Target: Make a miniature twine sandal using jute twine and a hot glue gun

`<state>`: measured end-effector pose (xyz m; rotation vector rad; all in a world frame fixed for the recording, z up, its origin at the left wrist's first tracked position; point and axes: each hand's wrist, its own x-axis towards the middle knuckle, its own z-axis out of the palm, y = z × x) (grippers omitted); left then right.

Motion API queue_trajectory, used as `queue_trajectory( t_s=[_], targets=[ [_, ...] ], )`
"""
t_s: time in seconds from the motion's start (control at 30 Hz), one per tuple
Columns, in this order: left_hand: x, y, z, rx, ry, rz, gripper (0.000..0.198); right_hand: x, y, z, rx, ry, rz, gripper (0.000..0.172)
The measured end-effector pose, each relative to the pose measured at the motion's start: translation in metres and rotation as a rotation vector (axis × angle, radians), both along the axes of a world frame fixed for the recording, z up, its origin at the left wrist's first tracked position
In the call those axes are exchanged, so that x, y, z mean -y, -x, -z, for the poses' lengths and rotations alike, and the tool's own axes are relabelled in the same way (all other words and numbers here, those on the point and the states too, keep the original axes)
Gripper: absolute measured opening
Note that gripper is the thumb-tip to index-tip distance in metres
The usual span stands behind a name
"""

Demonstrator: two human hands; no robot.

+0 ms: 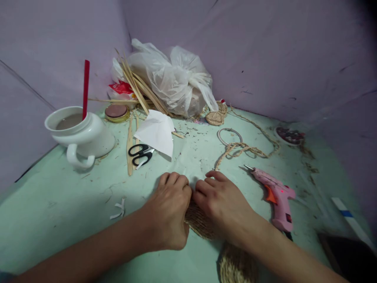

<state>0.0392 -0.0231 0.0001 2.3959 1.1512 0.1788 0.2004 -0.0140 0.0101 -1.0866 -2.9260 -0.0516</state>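
Woven mat (200, 221): near centre, partly covered by hands.
Left hand (171, 210): curled, clamped on mat.
Right hand (219, 202): bent, clamped on mat.
Glue gun (279, 198): lying to the right.
Scissors (140, 154): far left of hands.

Mid tabletop (188, 147) passable btwn scissors (148, 149) & rope (228, 149); pink glue gun (278, 194) blocks R, mug (98, 135) far L, plastic bag (176, 86) at back

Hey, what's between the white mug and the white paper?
In the head view, flat wooden sticks and black-handled scissors lie between them; a round container sits farther back.
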Motion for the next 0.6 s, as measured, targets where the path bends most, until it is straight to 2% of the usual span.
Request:
queue_trajectory(
  t_s=[0.13,0.23,0.3,0.4,0.5,0.6],
  targets=[
    [-0.001,0.0,0.0,-0.008,-0.002,0.003,0.028,-0.001,0.003,0.004,0.023,-0.068,-0.14,0.017],
    [-0.001,0.001,0.0,-0.006,-0.006,-0.003,0.025,-0.005,0.0,0.003,0.056,-0.047,-0.126,0.013],
    [0.0,0.002,0.0,-0.005,0.001,-0.009,0.025,-0.007,-0.009,-0.003,0.037,-0.026,-0.027,0.011],
    [0.001,0.003,-0.001,0.018,0.022,-0.019,0.031,-0.007,-0.034,-0.02,-0.13,-0.047,0.177,0.012],
    [0.003,0.004,-0.003,0.048,0.03,-0.028,0.036,0.006,-0.063,-0.035,-0.416,-0.125,0.459,0.012],
    [0.005,0.004,-0.007,0.05,0.037,-0.028,0.037,0.029,-0.081,-0.038,-0.786,-0.211,0.745,0.025]
  ],
)
